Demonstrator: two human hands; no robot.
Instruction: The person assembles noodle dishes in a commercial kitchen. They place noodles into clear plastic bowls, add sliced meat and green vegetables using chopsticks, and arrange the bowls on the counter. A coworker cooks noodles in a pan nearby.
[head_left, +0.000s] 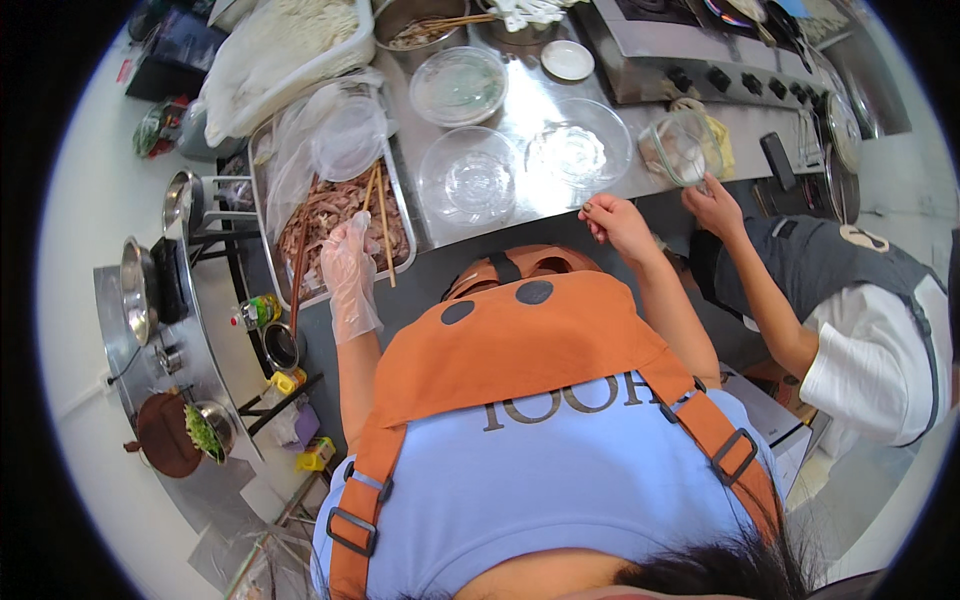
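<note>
My left hand (350, 275), in a thin see-through plastic glove, is over the near part of a metal tray (408, 262). Its fingers are bunched at the sliced meat (335, 205); whatever they hold is hidden. Wooden chopsticks (386, 225) lean in the tray beside this hand. A round plastic lid (349, 138) and a plastic bag (290, 130) lie over the tray's far part. My bare right hand (622, 228) hovers at the counter's front edge with curled fingers; a small dark spot shows at their tips. Nearest to it are two see-through plastic bowls (470, 178) (578, 150).
A co-worker's hand (712, 208) is at a glass container (682, 148) on the right. Behind the bowls stand a covered bowl (458, 86), a white saucer (567, 60) and a pot (415, 30). A white tub of noodles (285, 60) is far left, a stove (710, 75) far right.
</note>
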